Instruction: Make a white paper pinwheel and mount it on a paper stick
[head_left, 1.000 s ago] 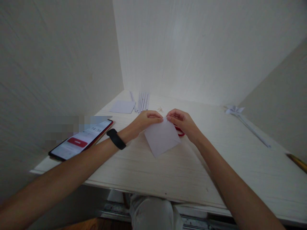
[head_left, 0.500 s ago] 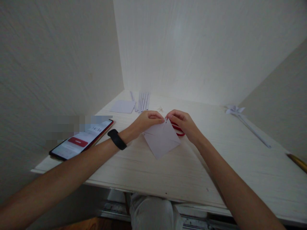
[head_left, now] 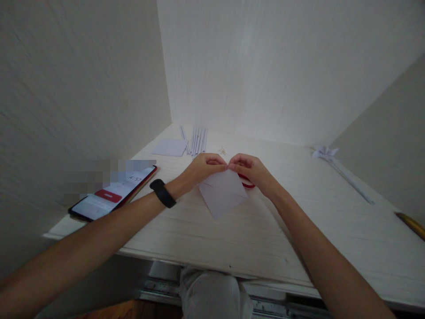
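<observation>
Between my hands is a square sheet of white paper [head_left: 223, 195], tilted so that one corner points toward me, with slit or crease lines running inward. My left hand [head_left: 209, 163] pinches its far corner between thumb and fingers. Right beside it, my right hand [head_left: 245, 165] pinches the same corner, its fingertips meeting those of the left. Whatever small part lies under the fingertips is hidden. Partly behind the paper and my right hand are the red handles of a pair of scissors [head_left: 247, 182], lying on the white table [head_left: 186, 235].
Several rolled paper sticks [head_left: 198, 141] and white paper sheets [head_left: 170, 147] lie at the back left. Beyond my hands are small thin sticks [head_left: 222, 151]. A phone [head_left: 114, 195] rests at left. A paper pinwheel [head_left: 324, 152] on a stick lies at right, near a gold-coloured object [head_left: 411, 225].
My right fingertips have come down onto the paper's corner, covering the slit that showed there. The paper has shifted slightly left, and the phone's clock has gone from 14:56 to 4:57, partly masked.
</observation>
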Demonstrator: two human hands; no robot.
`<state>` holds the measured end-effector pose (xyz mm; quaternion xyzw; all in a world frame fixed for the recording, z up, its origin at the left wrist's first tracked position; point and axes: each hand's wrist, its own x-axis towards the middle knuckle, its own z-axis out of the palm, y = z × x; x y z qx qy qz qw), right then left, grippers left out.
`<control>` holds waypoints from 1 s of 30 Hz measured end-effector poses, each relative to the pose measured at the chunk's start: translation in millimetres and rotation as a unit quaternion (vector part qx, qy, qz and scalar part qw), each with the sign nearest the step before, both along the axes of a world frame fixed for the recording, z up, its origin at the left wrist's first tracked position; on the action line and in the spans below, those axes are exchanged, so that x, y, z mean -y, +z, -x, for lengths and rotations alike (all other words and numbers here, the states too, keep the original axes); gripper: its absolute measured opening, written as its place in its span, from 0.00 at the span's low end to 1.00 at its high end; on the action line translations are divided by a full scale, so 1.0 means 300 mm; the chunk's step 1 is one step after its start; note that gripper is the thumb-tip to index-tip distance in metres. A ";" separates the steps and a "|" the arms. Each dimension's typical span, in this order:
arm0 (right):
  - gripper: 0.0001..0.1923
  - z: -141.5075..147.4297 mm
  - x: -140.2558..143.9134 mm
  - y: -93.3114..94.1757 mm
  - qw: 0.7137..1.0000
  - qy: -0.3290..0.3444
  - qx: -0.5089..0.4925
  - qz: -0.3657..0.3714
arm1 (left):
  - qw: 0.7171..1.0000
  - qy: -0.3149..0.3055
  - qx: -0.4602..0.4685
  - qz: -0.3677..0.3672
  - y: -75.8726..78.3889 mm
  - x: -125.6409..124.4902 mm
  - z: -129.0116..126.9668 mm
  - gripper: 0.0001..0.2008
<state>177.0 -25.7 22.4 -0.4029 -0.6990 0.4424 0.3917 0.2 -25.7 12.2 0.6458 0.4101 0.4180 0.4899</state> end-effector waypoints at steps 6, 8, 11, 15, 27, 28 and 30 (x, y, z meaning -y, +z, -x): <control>0.12 -0.002 -0.012 -0.013 1.000 0.000 -0.006 0.000 | 1.000 -0.011 0.011 0.003 -0.005 -0.008 0.003 0.09; 0.11 -0.004 -0.010 -0.013 1.000 -0.005 -0.004 0.000 | 1.000 -0.009 0.016 0.008 -0.004 -0.009 0.003 0.08; 0.10 -0.005 -0.007 -0.011 1.000 -0.010 -0.004 0.001 | 1.000 -0.008 0.016 0.006 -0.004 -0.010 0.002 0.07; 0.10 -0.007 -0.014 -0.014 1.000 -0.014 -0.001 -0.006 | 1.000 -0.004 0.015 -0.006 -0.008 -0.014 0.002 0.08; 0.12 -0.007 -0.026 -0.027 1.000 0.003 -0.013 0.002 | 0.999 -0.016 0.000 -0.035 -0.019 -0.026 0.005 0.08; 0.12 -0.007 -0.028 -0.029 1.000 0.004 -0.011 0.003 | 0.999 -0.017 -0.001 -0.034 -0.020 -0.027 0.004 0.08; 0.13 -0.008 -0.031 -0.031 1.000 0.006 -0.008 0.007 | 0.999 -0.019 -0.002 -0.034 -0.020 -0.029 0.004 0.09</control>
